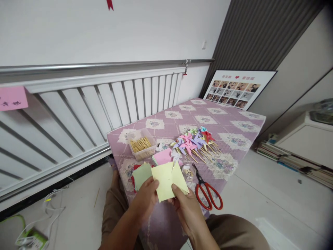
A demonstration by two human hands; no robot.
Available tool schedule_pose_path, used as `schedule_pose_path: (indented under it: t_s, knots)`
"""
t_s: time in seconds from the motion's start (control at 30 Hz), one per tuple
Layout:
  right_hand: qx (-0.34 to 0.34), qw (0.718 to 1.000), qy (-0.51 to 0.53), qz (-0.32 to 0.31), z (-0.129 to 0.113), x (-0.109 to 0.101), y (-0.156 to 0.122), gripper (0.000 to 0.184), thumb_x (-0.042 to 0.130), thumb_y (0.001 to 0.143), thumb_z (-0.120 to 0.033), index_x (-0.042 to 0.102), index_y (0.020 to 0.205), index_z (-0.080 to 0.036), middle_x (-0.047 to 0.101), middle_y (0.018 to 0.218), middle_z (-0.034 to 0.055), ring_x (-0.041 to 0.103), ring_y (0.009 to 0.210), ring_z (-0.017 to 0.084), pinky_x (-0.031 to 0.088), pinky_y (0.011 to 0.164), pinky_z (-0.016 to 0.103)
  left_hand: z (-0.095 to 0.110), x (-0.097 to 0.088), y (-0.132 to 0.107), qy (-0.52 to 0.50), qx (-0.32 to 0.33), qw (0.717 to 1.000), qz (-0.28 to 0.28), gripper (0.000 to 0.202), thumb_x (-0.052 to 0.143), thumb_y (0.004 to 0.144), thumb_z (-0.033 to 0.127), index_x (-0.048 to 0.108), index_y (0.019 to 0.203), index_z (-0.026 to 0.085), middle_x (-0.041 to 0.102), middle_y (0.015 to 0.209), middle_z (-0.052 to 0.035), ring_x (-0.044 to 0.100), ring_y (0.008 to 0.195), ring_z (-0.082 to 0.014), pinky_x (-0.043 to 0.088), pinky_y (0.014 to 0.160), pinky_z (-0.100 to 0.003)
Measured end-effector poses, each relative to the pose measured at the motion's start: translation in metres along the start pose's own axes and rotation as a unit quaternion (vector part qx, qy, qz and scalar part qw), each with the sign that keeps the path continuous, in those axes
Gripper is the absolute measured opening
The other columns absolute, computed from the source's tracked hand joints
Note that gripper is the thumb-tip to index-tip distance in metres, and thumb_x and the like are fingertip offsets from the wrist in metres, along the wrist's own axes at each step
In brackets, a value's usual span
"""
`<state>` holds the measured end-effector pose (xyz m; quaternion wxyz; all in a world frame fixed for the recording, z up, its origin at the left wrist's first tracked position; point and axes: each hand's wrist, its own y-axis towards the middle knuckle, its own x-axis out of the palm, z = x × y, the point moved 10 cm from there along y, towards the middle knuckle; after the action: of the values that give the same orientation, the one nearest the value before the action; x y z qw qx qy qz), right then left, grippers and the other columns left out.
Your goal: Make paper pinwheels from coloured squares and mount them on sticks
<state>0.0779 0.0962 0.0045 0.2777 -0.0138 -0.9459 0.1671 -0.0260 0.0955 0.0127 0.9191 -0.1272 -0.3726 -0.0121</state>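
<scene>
Between my two hands is a square of pale yellow paper [168, 180], with a cut line near its top right corner and a small mark at its middle. My left hand [147, 194] grips its left edge, thumb on top. At the lower right, my right hand [183, 201] pinches the sheet, its thumb over the front and its fingers hidden beneath. Close behind lie a stack of green and red paper [142, 176] and pink sheets [162, 157]. Red-handled scissors [205, 191] rest to the right, beside a small round container [187, 172] of pale little pieces.
A plastic box [142, 144] of wooden sticks stands at the table's left side. Colourful paper pinwheels [194, 140] on sticks lie in a heap. The patterned tablecloth [182, 119] covers the table, against a white radiator [125, 100]. A photo board [238, 90] leans behind.
</scene>
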Motion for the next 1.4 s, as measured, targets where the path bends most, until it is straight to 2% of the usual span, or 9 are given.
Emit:
schedule_pose_path:
  t_s: [0.1,0.23,0.4,0.53,0.67,0.87,1.07,1.23,1.4]
  knots:
    - [-0.016,1.000,-0.021,-0.009,-0.005,-0.004,0.003,0.026,0.077,0.070,-0.035,0.070,0.089,-0.019,0.073,0.078,0.0035,0.061,0.062,0.017,0.048,0.051,0.026,0.003,0.018,0.010,0.019,-0.028,0.999,-0.015,0.033,0.069,0.075,0.032,0.069,0.099,0.009,0.074,0.089,-0.0139,0.068,0.089,-0.0282,0.052,0.080,-0.039]
    - [-0.070,0.997,-0.030,0.033,-0.027,-0.031,0.007,0.039,0.077,0.070,-0.037,0.065,0.105,-0.024,0.069,0.084,-0.0001,0.059,0.064,0.014,0.049,0.055,0.025,0.016,0.021,0.023,-0.019,-0.004,1.000,0.007,0.028,0.069,0.074,0.026,0.069,0.097,0.011,0.075,0.091,-0.0128,0.068,0.093,-0.0285,0.053,0.084,-0.039]
    - [-0.150,0.982,-0.084,0.081,-0.041,-0.063,0.002,0.024,0.073,0.075,-0.039,0.062,0.090,-0.024,0.063,0.076,-0.0025,0.055,0.061,0.012,0.048,0.057,0.024,0.015,0.012,0.029,-0.077,-0.005,0.996,0.050,0.034,0.065,0.076,0.024,0.063,0.108,0.010,0.074,0.101,-0.0130,0.067,0.100,-0.0281,0.051,0.091,-0.041]
    - [-0.203,0.957,-0.206,0.008,-0.034,-0.044,-0.008,0.015,0.067,0.081,-0.034,0.061,0.091,-0.024,0.065,0.082,0.0006,0.060,0.072,0.015,0.049,0.065,0.026,0.012,0.015,0.028,-0.089,0.002,0.995,0.042,0.037,0.062,0.079,0.023,0.060,0.113,0.009,0.073,0.103,-0.0129,0.065,0.103,-0.0274,0.050,0.093,-0.040]
    - [-0.279,0.898,-0.336,-0.060,-0.035,-0.014,-0.020,0.032,0.060,0.084,-0.024,0.059,0.116,-0.026,0.067,0.096,0.0050,0.063,0.086,0.019,0.050,0.079,0.033,0.003,0.021,0.023,-0.091,-0.015,0.996,0.018,0.029,0.062,0.080,0.024,0.064,0.106,0.010,0.074,0.098,-0.0116,0.066,0.102,-0.0271,0.051,0.091,-0.039]
    - [-0.358,0.831,-0.423,-0.044,-0.048,-0.008,-0.028,0.032,0.053,0.084,-0.017,0.065,0.112,-0.026,0.069,0.103,0.0069,0.065,0.092,0.022,0.052,0.079,0.034,-0.008,0.025,0.012,-0.073,-0.026,0.997,0.002,0.029,0.067,0.077,0.026,0.067,0.101,0.009,0.074,0.093,-0.0125,0.066,0.100,-0.0285,0.051,0.088,-0.039]
    - [-0.375,0.815,-0.439,-0.047,-0.055,-0.010,-0.035,0.027,0.053,0.084,-0.015,0.068,0.104,-0.026,0.071,0.097,0.0047,0.066,0.091,0.021,0.054,0.079,0.031,-0.017,0.021,0.009,-0.039,-0.023,0.999,0.016,0.034,0.072,0.072,0.030,0.067,0.099,0.010,0.074,0.085,-0.0112,0.068,0.090,-0.0278,0.051,0.084,-0.038]
    - [-0.389,0.803,-0.446,-0.067,-0.057,-0.007,-0.038,0.024,0.054,0.084,-0.015,0.066,0.102,-0.025,0.069,0.094,0.0037,0.066,0.088,0.019,0.053,0.078,0.028,-0.018,0.023,0.009,-0.002,0.007,1.000,-0.001,0.046,0.076,0.067,0.031,0.066,0.108,0.012,0.073,0.093,-0.0102,0.068,0.087,-0.0247,0.050,0.079,-0.033]
    - [-0.367,0.818,-0.436,-0.079,-0.055,-0.005,-0.035,0.018,0.059,0.084,-0.019,0.064,0.100,-0.025,0.067,0.091,0.0034,0.064,0.080,0.018,0.051,0.071,0.025,-0.014,0.024,0.006,0.013,0.015,1.000,0.013,0.031,0.073,0.068,0.028,0.069,0.095,0.014,0.072,0.087,-0.0067,0.064,0.071,-0.0177,0.047,0.065,-0.027]
